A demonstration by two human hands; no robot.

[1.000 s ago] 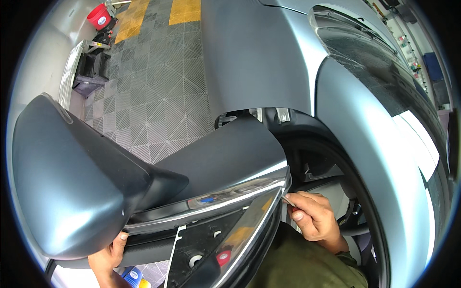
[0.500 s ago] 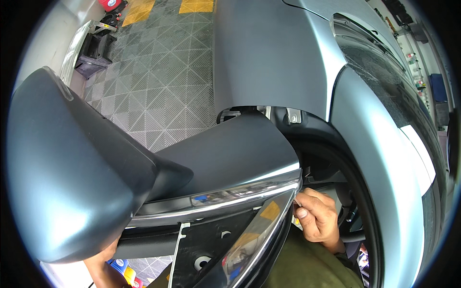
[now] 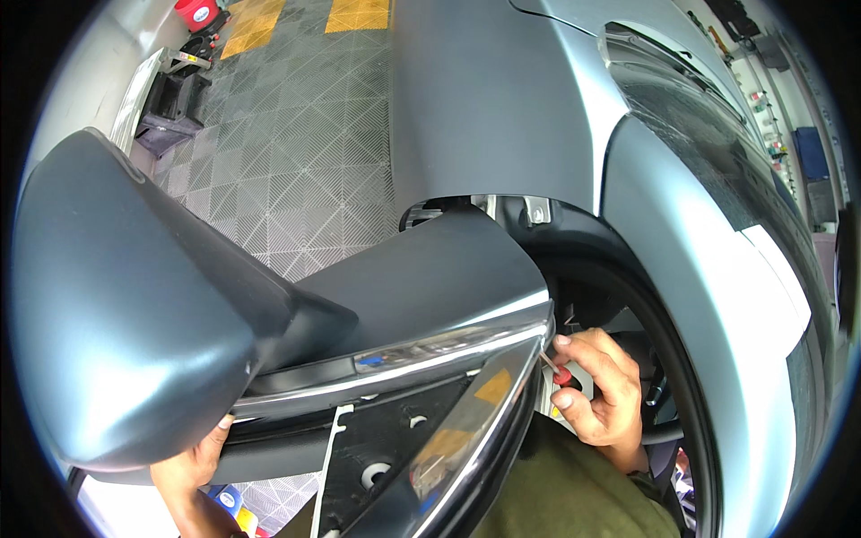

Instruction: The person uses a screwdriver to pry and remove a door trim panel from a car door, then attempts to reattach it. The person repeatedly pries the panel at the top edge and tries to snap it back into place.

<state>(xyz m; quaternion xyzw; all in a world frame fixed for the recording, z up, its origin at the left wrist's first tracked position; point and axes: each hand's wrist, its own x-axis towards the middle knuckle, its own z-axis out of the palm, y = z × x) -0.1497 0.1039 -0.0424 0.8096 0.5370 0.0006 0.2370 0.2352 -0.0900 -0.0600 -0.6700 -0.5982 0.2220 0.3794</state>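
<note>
An opened car door (image 3: 421, 278) in dark satin grey-blue spans the middle, with its large side mirror (image 3: 134, 305) at left. Chrome trim (image 3: 448, 341) runs along the door's top edge, and a second chrome-edged frame piece slants down beside a dark triangular panel (image 3: 395, 439). Below the mirror, my left hand (image 3: 193, 462) grips the trim strip, its thumb on top and its other fingers mostly hidden. At the corner where the chrome pieces meet, my right hand (image 3: 605, 390) holds a slim red-handled tool (image 3: 562, 376) between thumb and fingers. Its thin metal shaft points at that corner.
The car's front fender (image 3: 502, 108) stands beyond the door, and the door opening's pillar (image 3: 708, 251) curves down the right. A white sheet (image 3: 778, 287) lies by the windshield. A dark step stool (image 3: 170, 112) and red bucket (image 3: 197, 13) sit far left on the tiled floor.
My right hand has opened somewhat around the tool, so its red handle now shows. More of my left hand and its thumb appear below the mirror. The view has shifted slightly.
</note>
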